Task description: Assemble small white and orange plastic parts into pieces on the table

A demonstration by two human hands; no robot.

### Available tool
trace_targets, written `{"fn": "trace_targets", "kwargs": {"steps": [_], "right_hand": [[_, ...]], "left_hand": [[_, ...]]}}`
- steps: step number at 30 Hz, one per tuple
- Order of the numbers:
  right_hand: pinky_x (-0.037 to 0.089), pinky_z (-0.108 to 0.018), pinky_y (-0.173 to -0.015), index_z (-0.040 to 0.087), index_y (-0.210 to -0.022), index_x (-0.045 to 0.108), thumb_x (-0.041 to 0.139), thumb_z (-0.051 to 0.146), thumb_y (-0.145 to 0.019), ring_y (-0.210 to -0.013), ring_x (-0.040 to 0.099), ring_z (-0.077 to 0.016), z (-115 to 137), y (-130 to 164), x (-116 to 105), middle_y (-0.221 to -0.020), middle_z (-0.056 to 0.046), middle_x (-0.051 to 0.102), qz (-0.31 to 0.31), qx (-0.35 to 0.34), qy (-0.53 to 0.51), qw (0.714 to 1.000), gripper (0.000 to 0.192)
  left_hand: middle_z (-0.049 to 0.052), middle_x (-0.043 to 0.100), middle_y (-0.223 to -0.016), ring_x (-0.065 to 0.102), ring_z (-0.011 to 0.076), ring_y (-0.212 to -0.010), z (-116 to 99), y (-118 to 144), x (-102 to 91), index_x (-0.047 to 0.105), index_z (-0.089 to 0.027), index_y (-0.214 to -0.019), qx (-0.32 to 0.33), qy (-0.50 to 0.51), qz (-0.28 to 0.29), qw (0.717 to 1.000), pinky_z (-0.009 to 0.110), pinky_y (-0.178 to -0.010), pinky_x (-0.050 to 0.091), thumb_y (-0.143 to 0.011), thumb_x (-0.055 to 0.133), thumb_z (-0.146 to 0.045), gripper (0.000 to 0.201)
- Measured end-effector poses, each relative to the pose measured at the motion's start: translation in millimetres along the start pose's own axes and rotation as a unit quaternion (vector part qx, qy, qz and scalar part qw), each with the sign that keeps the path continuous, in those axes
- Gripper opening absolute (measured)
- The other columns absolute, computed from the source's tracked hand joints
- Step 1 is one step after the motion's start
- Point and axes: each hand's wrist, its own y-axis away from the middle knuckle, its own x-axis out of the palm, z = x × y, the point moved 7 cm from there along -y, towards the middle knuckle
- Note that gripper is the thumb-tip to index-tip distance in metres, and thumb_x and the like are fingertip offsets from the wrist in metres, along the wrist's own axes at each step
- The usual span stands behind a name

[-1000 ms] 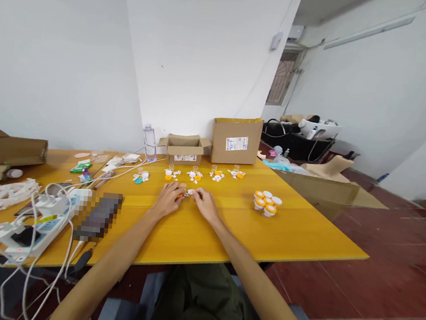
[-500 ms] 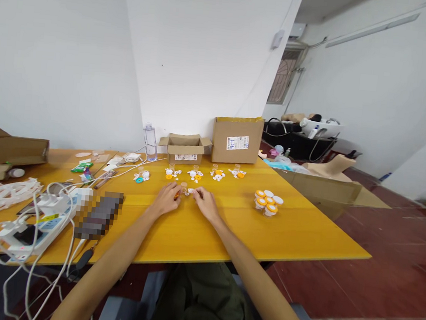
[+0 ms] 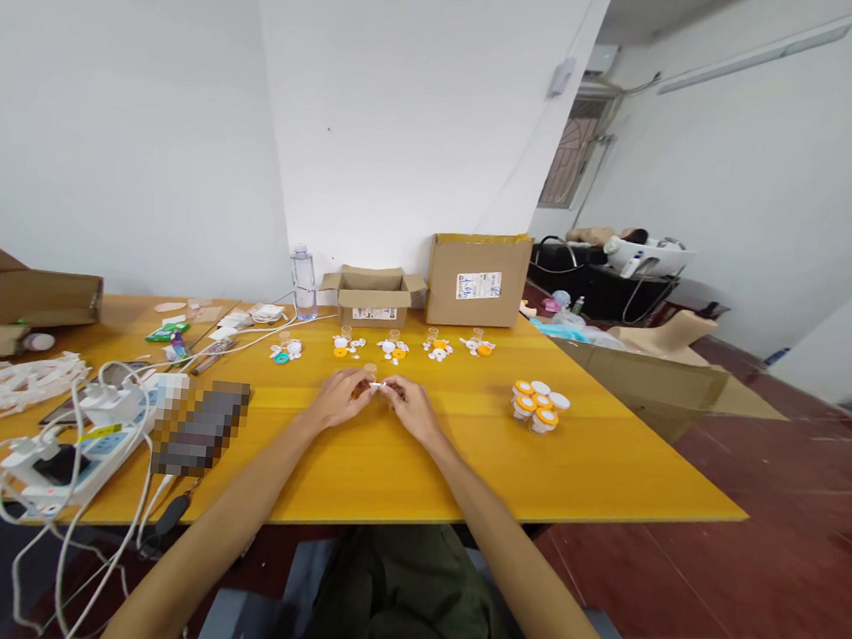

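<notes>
White cables (image 3: 46, 424) sprawl at the far left of the yellow table (image 3: 608, 468). At mid-table the left hand (image 3: 337, 398) and right hand (image 3: 409, 408) meet, fingertips pinched narrowly on a small white part (image 3: 376, 386) held between them just above the tabletop. It looks light, stiff and easily dropped, best held by its edges. Capped jars (image 3: 539, 405) stand further right.

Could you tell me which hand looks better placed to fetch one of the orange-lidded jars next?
Probably the right hand: the orange-lidded jars stand on its side of the table, while the left hand would have to cross over.
</notes>
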Motion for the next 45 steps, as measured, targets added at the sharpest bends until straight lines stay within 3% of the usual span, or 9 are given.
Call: {"fn": "trace_targets", "kwargs": {"steps": [5,12,16,27,33,45], "right_hand": [[0.051,-0.030,-0.071,0.023,-0.081,0.069,0.058,0.031,-0.083,-0.074,0.065,-0.0182,4.7,-0.2,2.6,-0.083,-0.001,0.074,0.016,-0.020,-0.017,1.000,0.015],[0.051,-0.030,-0.073,0.022,-0.080,0.070,0.058,0.026,-0.080,-0.075,0.065,-0.0186,8.3,-0.2,1.1,-0.082,-0.002,0.074,0.009,-0.020,-0.032,0.999,0.013],[0.051,-0.030,-0.073,0.022,-0.080,0.070,0.058,0.027,-0.080,-0.073,0.065,-0.0181,6.3,-0.8,0.9,-0.081,-0.001,0.074,0.007,-0.015,-0.045,0.999,0.013],[0.049,-0.028,-0.068,0.021,-0.080,0.068,0.059,0.037,-0.083,-0.070,0.062,-0.0172,0.9,-1.6,0.6,-0.080,-0.002,0.072,-0.003,-0.011,-0.026,1.000,0.018],[0.046,-0.027,-0.066,0.021,-0.078,0.066,0.053,0.039,-0.087,-0.069,0.061,-0.0172,0.5,-1.1,1.2,-0.076,-0.001,0.071,0.012,-0.005,0.015,1.000,0.023],[0.035,-0.027,-0.061,0.025,-0.076,0.054,0.044,0.037,-0.098,-0.067,0.057,-0.0176,-3.8,2.4,6.0,-0.072,0.000,0.064,0.048,-0.011,0.169,0.984,0.026]], "left_hand": [[0.004,0.074,-0.096,0.066,0.0208,-0.093,-0.6,-3.3,2.0,0.071,-0.022,-0.094,0.021,0.087,-0.016,0.996,0.033,-0.090,0.048,-0.094,0.048,-0.042,0.030],[0.003,0.075,-0.088,0.066,0.0192,-0.084,8.2,-8.5,4.1,0.073,-0.020,-0.086,0.005,0.165,-0.015,0.986,0.029,-0.076,0.051,-0.089,0.058,-0.041,0.026],[0.003,0.075,-0.088,0.066,0.0184,-0.083,15.3,-9.3,7.2,0.073,-0.020,-0.089,-0.007,0.185,-0.017,0.983,0.027,-0.071,0.052,-0.083,0.065,-0.038,0.020],[0.002,0.075,-0.085,0.067,0.0183,-0.082,12.1,-9.8,0.7,0.073,-0.021,-0.086,0.018,0.181,-0.066,0.981,0.032,-0.081,0.054,-0.080,0.071,-0.034,0.015],[0.002,0.075,-0.085,0.068,0.0189,-0.084,10.4,-9.4,-0.9,0.073,-0.022,-0.085,0.020,0.179,-0.075,0.981,0.033,-0.083,0.053,-0.078,0.073,-0.031,0.012],[0.002,0.077,-0.092,0.066,0.0211,-0.090,3.5,-7.4,-0.9,0.076,-0.024,-0.088,0.013,0.177,-0.034,0.983,0.039,-0.095,0.047,-0.077,0.074,-0.031,0.013]]}}
